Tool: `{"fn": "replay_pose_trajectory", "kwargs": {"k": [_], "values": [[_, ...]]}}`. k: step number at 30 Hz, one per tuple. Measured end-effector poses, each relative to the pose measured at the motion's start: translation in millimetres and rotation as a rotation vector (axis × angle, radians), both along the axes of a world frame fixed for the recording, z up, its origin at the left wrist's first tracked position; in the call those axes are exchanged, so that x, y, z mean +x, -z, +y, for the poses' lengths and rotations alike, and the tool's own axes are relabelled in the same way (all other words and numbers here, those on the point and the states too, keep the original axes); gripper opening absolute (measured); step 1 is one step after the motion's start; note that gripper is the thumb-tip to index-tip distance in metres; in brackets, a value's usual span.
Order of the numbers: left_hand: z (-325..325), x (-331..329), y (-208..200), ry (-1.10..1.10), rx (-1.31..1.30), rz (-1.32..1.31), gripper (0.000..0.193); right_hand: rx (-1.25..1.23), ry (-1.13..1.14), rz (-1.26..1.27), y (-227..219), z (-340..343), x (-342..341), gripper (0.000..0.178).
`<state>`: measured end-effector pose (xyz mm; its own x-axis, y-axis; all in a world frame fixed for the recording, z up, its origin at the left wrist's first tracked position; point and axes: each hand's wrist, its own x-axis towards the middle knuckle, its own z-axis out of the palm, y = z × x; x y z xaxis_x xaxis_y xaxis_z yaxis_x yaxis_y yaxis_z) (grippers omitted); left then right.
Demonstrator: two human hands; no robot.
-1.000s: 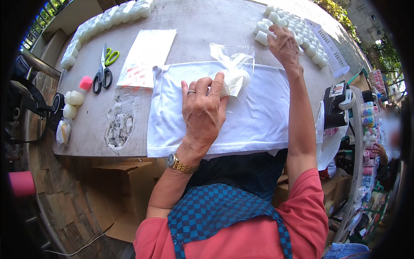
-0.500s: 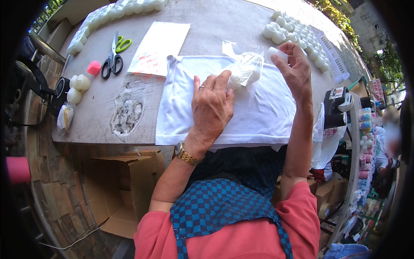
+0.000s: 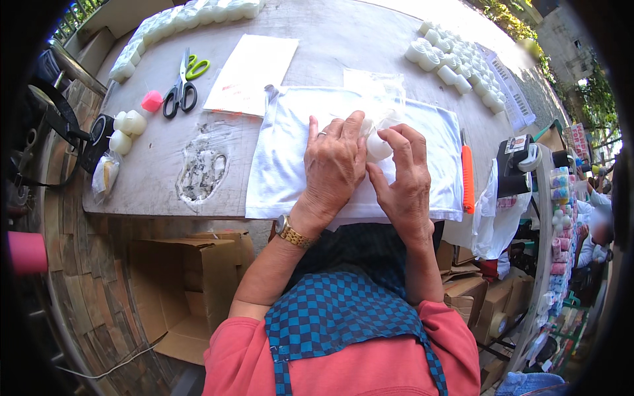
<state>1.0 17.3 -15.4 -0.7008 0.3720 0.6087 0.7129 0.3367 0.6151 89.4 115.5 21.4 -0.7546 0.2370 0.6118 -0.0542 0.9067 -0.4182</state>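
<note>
A folded white cloth [image 3: 290, 185] lies along the table's near edge, with a clear plastic bag [image 3: 373, 84] on it. My left hand [image 3: 332, 162] is at the near end of this bag, index finger and thumb side against its plastic; the thumb tip is hidden. Between the thumb and fingers of my right hand [image 3: 406, 178] is a short white candle [image 3: 378, 148], held at the bag's mouth, close beside my left fingers. Whitish contents show partly through the plastic, mostly covered by my hands.
Rows of white candles [image 3: 456, 63] stand far right, another row [image 3: 198, 14] far left. Scissors [image 3: 181, 86], a pink piece [image 3: 152, 101] and a white packet [image 3: 254, 72] lie to the left. An orange-handled tool [image 3: 467, 178] lies right of the cloth. A cardboard box [image 3: 218, 277] sits below.
My right hand has come from the far right, near the candle rows, down and left to the bag, bringing the white candle. My left hand has stayed at the bag.
</note>
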Motion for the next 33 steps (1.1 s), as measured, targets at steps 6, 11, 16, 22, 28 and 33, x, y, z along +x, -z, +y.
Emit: {"fn": "replay_pose_trajectory", "kwargs": {"k": [6, 11, 16, 22, 28, 33], "values": [[-4, 4, -6, -0.022, -0.023, 0.016, 0.033, -0.244, -0.029, -0.043, 12, 10, 14, 0.041], [-2, 5, -9, -0.031, -0.058, 0.081, 0.024, -0.088, 0.018, 0.055, 12, 14, 10, 0.038], [0, 3, -8, -0.052, -0.076, 0.129, 0.020, -0.207, -0.037, 0.053, 20, 15, 3, 0.038], [4, 0, -6, -0.017, -0.058, 0.151, 0.021, -0.154, -0.015, 0.180, 26, 13, -10, 0.026], [3, -1, -1, -0.012, -0.119, 0.214, 0.024, -0.006, 0.051, 0.250, 26, 12, -16, 0.016], [-1, -1, -5, 0.032, -0.085, 0.276, 0.026, 0.075, 0.087, 0.256, 29, 6, -29, 0.014]]}}
